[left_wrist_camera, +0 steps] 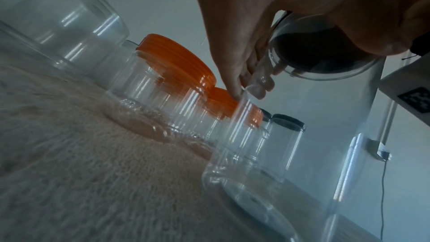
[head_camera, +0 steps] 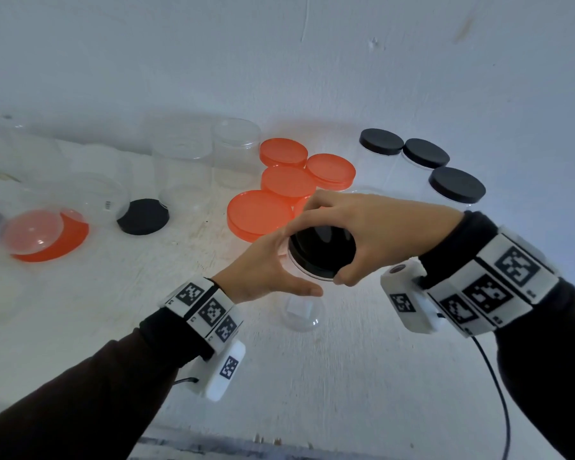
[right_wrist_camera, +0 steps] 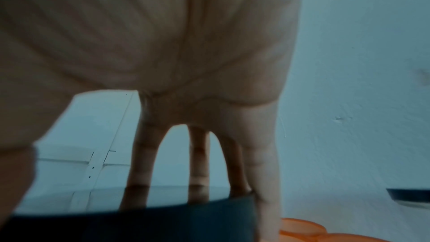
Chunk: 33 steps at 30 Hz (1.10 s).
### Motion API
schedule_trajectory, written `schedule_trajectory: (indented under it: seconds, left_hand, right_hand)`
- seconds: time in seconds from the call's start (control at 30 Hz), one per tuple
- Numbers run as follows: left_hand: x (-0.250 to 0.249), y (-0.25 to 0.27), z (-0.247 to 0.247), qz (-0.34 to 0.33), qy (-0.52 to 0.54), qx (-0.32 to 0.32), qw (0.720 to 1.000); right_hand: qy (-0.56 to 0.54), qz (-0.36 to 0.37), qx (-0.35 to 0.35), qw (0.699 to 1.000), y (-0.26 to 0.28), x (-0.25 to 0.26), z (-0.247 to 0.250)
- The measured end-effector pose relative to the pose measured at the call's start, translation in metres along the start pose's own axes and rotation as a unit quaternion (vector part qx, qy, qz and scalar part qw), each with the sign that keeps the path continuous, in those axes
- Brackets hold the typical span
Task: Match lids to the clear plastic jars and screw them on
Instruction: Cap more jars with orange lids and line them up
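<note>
A tall clear plastic jar (left_wrist_camera: 267, 163) stands upright on the white table near its middle. On the jar's mouth sits a black lid (head_camera: 316, 258). My right hand (head_camera: 327, 240) grips this lid from above, thumb on the near rim and fingers (right_wrist_camera: 263, 181) curled down over the far rim. Just below the lid, my left hand (head_camera: 289, 267) holds the jar body, its fingers (left_wrist_camera: 253, 80) wrapped round the far side and the thumb on the near side. In the right wrist view the black lid (right_wrist_camera: 139, 222) fills the bottom, under the palm.
Several orange-lidded jars (head_camera: 259, 214) crowd right behind the hands. Three black-lidded jars (head_camera: 457, 184) stand at the back right. Open clear jars (head_camera: 236, 151) stand at the back left. Further left are a black lid (head_camera: 143, 216) and an orange-lidded jar (head_camera: 47, 235) on its side.
</note>
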<state>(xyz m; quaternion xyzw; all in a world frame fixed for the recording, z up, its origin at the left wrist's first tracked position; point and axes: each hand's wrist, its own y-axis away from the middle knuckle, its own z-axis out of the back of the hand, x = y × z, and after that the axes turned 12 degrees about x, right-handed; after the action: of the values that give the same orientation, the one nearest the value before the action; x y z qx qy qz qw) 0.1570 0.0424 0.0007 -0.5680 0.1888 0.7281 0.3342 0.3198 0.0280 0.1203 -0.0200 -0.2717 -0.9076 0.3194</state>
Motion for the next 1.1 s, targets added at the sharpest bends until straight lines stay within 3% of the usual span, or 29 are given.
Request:
schedule_trajectory:
  seconds: [0.27, 0.4, 0.57, 0.83, 1.1]
  left_hand:
    - [0.0, 0.0, -0.005, -0.009, 0.025, -0.014, 1.0]
    - [-0.001, 0.002, -0.007, -0.006, 0.017, -0.022, 1.0]
    - [-0.002, 0.0, -0.007, -0.006, 0.009, -0.02, 1.0]
    - [-0.003, 0.001, -0.002, 0.002, 0.013, 0.008, 1.0]
    - [-0.002, 0.0, 0.0, 0.003, 0.014, 0.016, 1.0]
  right_hand:
    - [0.085, -0.08, -0.1, 0.988, -0.004, 0.01, -0.009]
    - [0.086, -0.09, -0.118, 0.985, -0.003, 0.014, -0.011]
    - [0.066, -0.074, -0.055, 0.994, -0.001, 0.005, -0.004]
    - [-0.013, 0.023, 0.012, 1.0, 0.005, -0.003, 0.003]
    - [0.001, 0.035, 0.038, 0.999, 0.003, -0.008, 0.005]
